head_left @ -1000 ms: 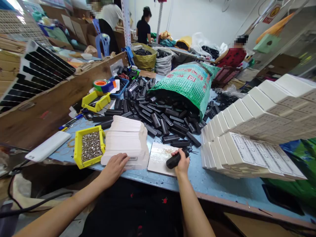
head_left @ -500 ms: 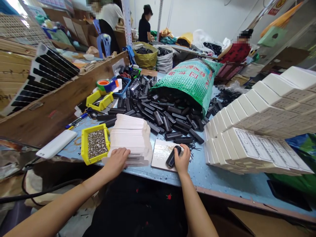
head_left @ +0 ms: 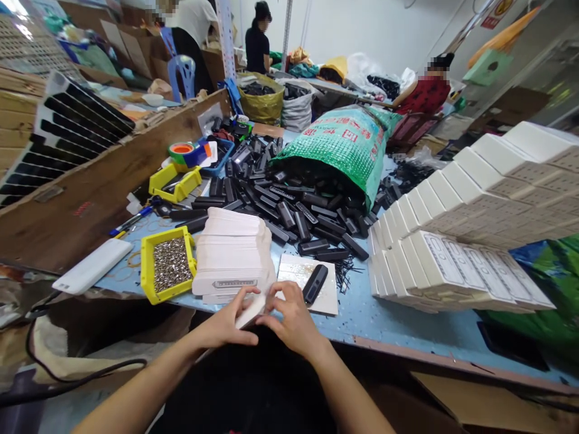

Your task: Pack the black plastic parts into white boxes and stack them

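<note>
In front of my body, my left hand (head_left: 235, 319) pinches one end of a white paper box (head_left: 252, 310), thumb below and fingers above. My right hand (head_left: 292, 316) grips the box's other end with bent fingers. The box looks thin and tilted, partly covered by the fingers. Just behind it stands a stack of flat white paper boxes (head_left: 233, 244), with a printed outline on the front one. Right of my right hand, a black oblong device (head_left: 315, 283) lies on a pale board (head_left: 289, 265), touched by neither hand.
A yellow bin (head_left: 147, 271) of small metal parts stands left of the stack. Black casings (head_left: 312, 232) spill from a green woven sack (head_left: 337, 141). Stacked white boxes (head_left: 409, 265) rise at right. A wooden barrier (head_left: 90, 199) edges the left; several people work behind.
My right hand has let go of the black device, leaving it on the board, and moved left. My left hand has come off the stack; both hands now hold a white paper box.
</note>
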